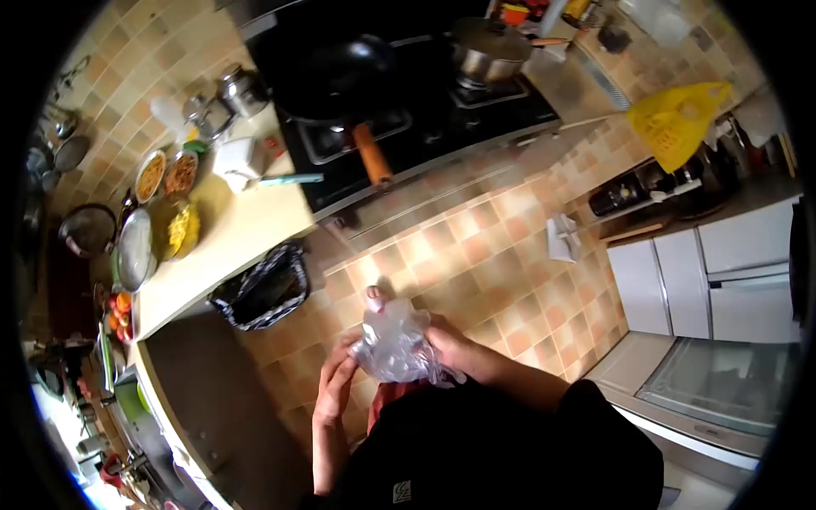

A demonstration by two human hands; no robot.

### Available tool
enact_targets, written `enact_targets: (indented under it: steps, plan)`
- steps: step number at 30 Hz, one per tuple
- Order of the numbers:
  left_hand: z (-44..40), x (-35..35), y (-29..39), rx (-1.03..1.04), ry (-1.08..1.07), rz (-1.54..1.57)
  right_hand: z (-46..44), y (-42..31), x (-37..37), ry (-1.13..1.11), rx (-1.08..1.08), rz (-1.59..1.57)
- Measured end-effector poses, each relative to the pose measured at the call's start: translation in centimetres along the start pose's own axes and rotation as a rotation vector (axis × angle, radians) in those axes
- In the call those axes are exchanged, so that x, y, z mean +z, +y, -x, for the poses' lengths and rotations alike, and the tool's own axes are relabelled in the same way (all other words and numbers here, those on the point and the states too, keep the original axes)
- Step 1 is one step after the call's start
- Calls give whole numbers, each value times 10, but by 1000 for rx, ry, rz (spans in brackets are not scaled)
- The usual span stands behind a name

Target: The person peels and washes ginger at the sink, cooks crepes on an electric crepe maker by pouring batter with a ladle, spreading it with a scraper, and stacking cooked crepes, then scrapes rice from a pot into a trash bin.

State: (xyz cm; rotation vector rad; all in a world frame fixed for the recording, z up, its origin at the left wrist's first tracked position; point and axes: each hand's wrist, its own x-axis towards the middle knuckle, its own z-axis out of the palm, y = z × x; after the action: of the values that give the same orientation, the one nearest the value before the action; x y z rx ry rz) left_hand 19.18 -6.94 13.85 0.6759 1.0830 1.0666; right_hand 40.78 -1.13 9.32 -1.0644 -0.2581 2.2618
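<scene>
A crumpled clear plastic bag [395, 344] hangs in front of the body at waist height, over the tiled floor. On its left side, my left hand [337, 381] has its fingers bent against the plastic. My right hand [445, 338] grips the bag from the right, with its fingertips partly hidden behind the plastic. What the bag holds, if anything, cannot be made out.
A black-lined bin [270, 287] stands by the left counter [280, 204], which carries dishes of food. Ahead, the stove [433, 110] bears a black wok [340, 72] and a steel pot [490, 53]. A yellow bag [676, 123] hangs at right, above white drawers [642, 285].
</scene>
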Motion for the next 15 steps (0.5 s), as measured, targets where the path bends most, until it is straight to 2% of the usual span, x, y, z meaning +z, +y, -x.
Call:
enact_targets:
  steps: [2, 3, 5, 6, 7, 9, 10, 12, 13, 14, 15]
  plan:
    - [6, 5, -39, -177, -51, 87, 41, -6, -15, -6, -18, -36]
    - [2, -2, -62, -287, -119, 75, 17, 35, -76, 2, -65, -25]
    - [-7, 47, -77, -249, -142, -104, 46, 31, -100, 10, -359, 258]
    - [-10, 70, -82, -212, -213, -264, 69, 10, -93, 178, -324, 500]
    - [-12, 90, -97, -15, -347, -202, 77, 2, -105, 147, -398, 416]
    - [-20, 135, -113, -103, -362, -247, 94, -16, -127, 69, -527, 258]
    - [-25, 156, -123, -261, -351, -144, 105, -28, -137, 0, -422, -16]
    - [-41, 204, -141, -566, -329, 71, 116, -49, -170, 45, -421, -33]
    - [-55, 232, -146, -552, -366, 29, 118, -62, -192, 63, -428, -38]
    - [-69, 262, -148, -540, -402, -8, 131, -81, -208, -35, -521, 17]
    - [-79, 289, -153, -535, -431, -41, 145, -102, -230, 78, -658, 363]
